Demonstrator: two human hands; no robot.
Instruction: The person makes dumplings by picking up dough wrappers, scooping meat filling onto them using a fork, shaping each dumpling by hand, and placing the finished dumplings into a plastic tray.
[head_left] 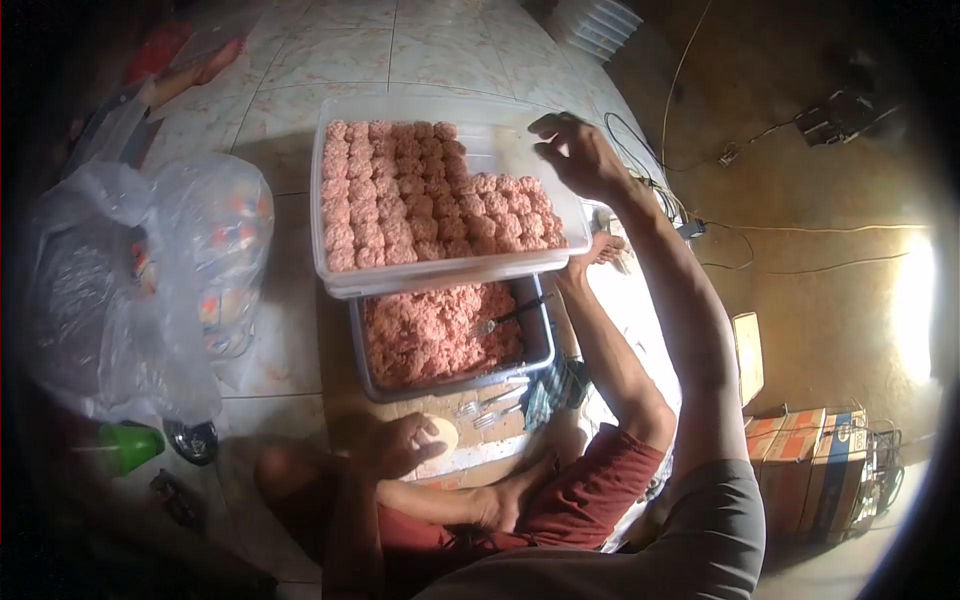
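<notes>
My right hand (pixel 578 158) is raised over the right end of a clear plastic tray (pixel 490 268), its fingers bent and apart, with nothing visible in them. Rows of raw minced meat balls (pixel 390 200) fill most of the tray; its upper right part is bare. Below the tray, a grey tub (pixel 545 345) holds loose minced meat (pixel 440 335), with a fork (pixel 492 325) stuck in it. My left hand (pixel 405 445), low over my lap, has its fingers curled at the edge of a pale round disc (pixel 438 437). Shadow hides part of that grip.
Several forks (pixel 490 408) lie beside the tub. On the left are clear plastic bags (pixel 150 290), a green cup (pixel 130 447) and a dark bowl (pixel 191 440). Cables (pixel 700 228) and cardboard boxes (pixel 810 460) are at right. Another person's leg (pixel 190 80) shows upper left.
</notes>
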